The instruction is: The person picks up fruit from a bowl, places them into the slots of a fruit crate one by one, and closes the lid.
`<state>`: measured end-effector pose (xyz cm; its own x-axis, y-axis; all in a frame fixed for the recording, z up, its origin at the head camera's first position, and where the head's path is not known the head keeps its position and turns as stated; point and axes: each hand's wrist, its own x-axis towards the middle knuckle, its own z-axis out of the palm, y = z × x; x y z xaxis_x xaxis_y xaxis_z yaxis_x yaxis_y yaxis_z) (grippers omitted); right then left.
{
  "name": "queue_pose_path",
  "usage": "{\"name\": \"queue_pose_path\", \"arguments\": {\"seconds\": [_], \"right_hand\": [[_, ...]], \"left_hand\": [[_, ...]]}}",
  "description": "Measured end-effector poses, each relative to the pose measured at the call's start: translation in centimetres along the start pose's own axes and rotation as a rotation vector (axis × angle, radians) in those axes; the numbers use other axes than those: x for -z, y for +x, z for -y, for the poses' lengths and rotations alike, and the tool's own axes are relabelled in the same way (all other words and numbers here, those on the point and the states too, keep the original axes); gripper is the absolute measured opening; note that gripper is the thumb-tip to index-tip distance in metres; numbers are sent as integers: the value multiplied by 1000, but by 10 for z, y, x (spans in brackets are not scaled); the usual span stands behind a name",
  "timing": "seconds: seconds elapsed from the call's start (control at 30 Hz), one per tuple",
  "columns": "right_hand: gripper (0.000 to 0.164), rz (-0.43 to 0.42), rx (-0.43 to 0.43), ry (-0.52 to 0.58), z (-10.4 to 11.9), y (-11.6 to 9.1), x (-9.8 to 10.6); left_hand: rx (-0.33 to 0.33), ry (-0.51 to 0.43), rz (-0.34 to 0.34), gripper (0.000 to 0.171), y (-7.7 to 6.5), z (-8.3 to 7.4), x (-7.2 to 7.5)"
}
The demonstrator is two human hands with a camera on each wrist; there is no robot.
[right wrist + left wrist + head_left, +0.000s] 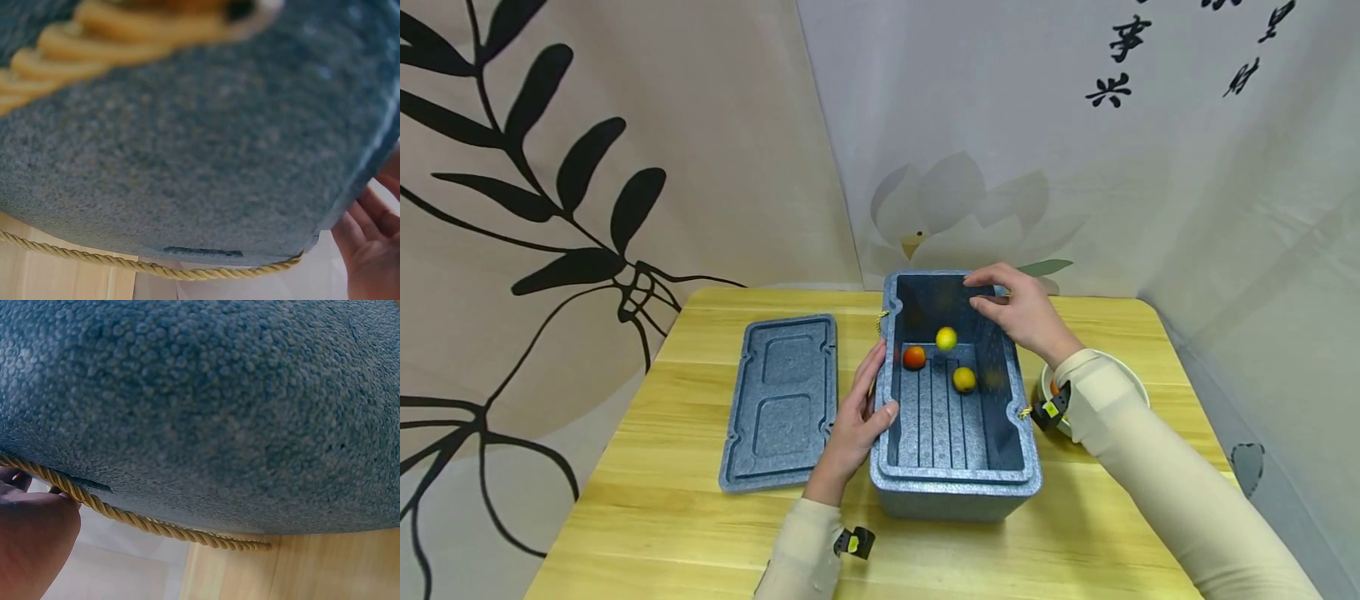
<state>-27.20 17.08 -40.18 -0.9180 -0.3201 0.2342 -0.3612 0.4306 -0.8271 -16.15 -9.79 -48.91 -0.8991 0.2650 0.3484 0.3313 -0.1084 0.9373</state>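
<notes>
A speckled grey-blue box (895, 482) stands uncovered on the wooden table (640, 467). Inside it are three round fruits: an orange-red fruit (913, 358) toward ten o'clock, a nearer yellow fruit (964, 380) close to the middle, and a farther yellow fruit (946, 338) toward twelve o'clock; whether this last one touches the box or is in mid-air cannot be told.

The left hand (852, 429) touches the box at nine o'clock, its fingers extended along the outer wall and its thumb on the rim. In the left wrist view a twisted yellow rope (156, 528) crosses in front of that hand; whether the fingers grip it cannot be told.

The right hand (1018, 312) is over the rim between one and two o'clock, forefinger and thumb curved and apart, with nothing between them.

Beyond the left hand, also at nine o'clock, a matching lid (784, 417) lies flat. At three o'clock a pale bowl (1138, 385), partly covered by the right forearm, shows a little orange inside. Each wrist wears a small black device above a pale sleeve. Past twelve o'clock hangs a light backdrop (752, 167) printed with dark leaves and characters.
</notes>
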Motion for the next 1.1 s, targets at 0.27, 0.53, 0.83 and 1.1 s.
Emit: {"name": "queue_pose_path", "arguments": {"seconds": [0.27,0.53,0.83,1.1], "right_hand": [[26,9,15,-7,-2,-3,1],[29,-26,0,-29,-1,-9,5],[28,-69,-6,-12,-2,-20,24],[29,-139,-59,-22,-12,-34,41]], "left_hand": [[-12,-9,-3,71,0,1,0],[-24,-29,-7,71,-1,1,-2],[-20,-23,-7,72,0,0,-2],[-24,-40,3,71,0,0,-1]]}}
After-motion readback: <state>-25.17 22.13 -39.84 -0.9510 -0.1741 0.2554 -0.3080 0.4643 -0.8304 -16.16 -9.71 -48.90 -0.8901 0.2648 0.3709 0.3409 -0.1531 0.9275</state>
